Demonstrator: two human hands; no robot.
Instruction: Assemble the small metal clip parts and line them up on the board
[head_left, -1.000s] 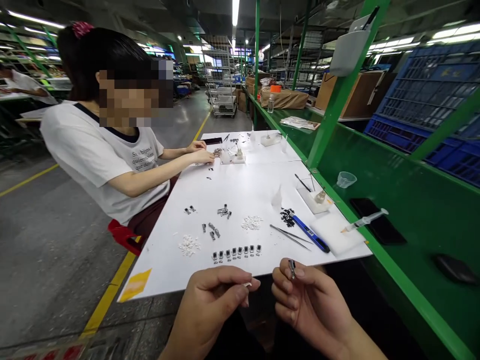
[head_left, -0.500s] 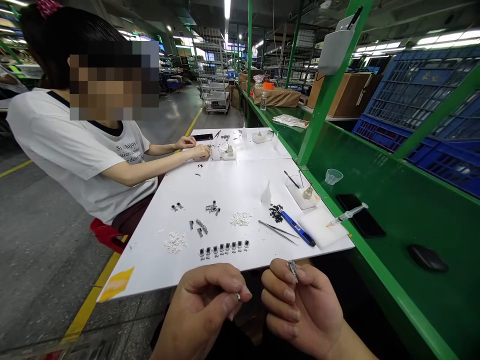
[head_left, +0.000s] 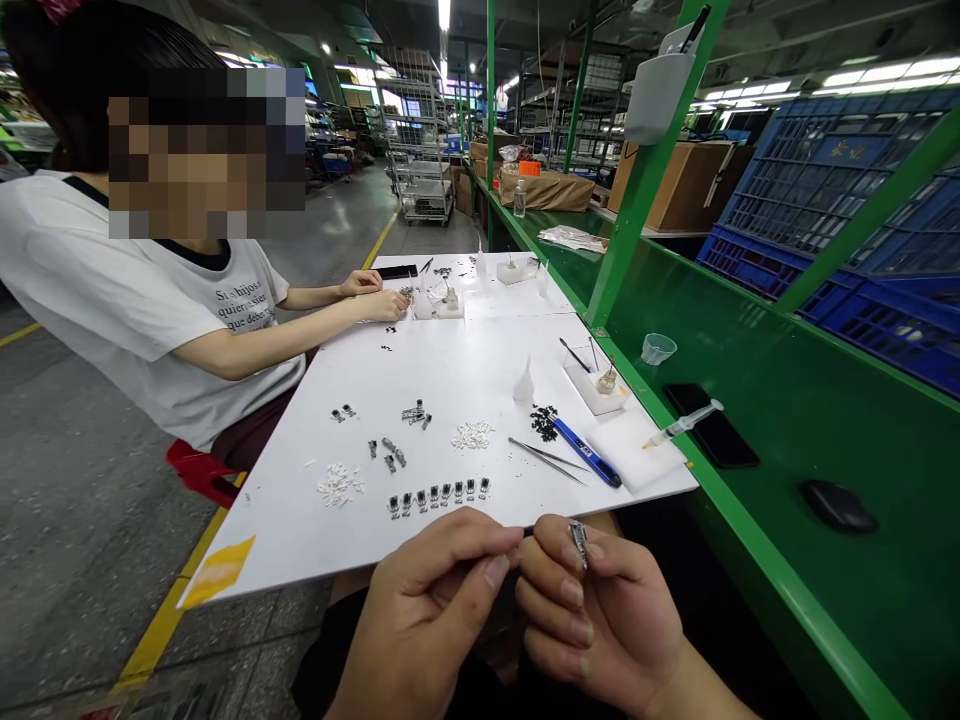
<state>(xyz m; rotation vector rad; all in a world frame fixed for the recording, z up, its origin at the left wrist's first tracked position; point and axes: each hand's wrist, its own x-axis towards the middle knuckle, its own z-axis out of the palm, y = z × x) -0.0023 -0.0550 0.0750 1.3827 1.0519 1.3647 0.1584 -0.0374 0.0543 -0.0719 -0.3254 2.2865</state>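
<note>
Watching my right hand (head_left: 600, 610) pinching small black-and-silver metal component (head_left: 577, 543) between thumb and fingertips; my left hand (head_left: 424, 620) closing narrowly just beside it, cannot tell whether holding anything.

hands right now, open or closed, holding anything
Left hand: closed in a pinch, anything held is hidden.
Right hand: closed, holding a small metal part between thumb and finger.

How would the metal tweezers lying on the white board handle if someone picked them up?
The metal tweezers look light and a little springy, given their slender arms. Lying flat, they seem unlikely to roll, though they may skid on the smooth white board.
</note>
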